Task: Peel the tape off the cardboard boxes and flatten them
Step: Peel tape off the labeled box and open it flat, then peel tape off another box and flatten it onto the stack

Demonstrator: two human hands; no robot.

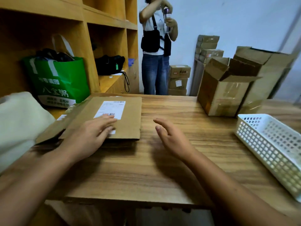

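left hand [91, 136] flat on flattened box [128, 118], right hand [172, 137] hovering

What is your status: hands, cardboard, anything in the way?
Left hand open, fingers on flattened brown cardboard box with white label. Right hand open, empty. Tall open brown cardboard box at right, not yet flattened; path clear.

matt cardboard box [114, 118]; wood-grain table [146, 168]
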